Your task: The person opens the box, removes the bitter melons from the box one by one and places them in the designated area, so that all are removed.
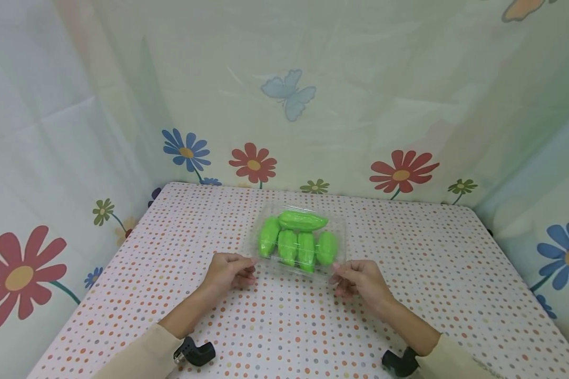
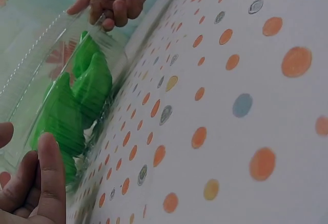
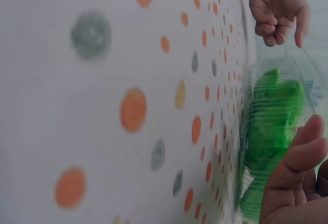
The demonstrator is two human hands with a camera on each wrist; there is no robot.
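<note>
There was one clear plastic box (image 1: 297,238) on the one dotted table (image 1: 455,273), and five green toy vegetables (image 1: 297,243) lay inside it: four side by side and one across their far ends. Two hands were in view, a left hand (image 1: 228,270) and a right hand (image 1: 360,279), one at each near corner of the box. Two black wrist mounts (image 1: 195,352) showed at the sleeves.
</note>
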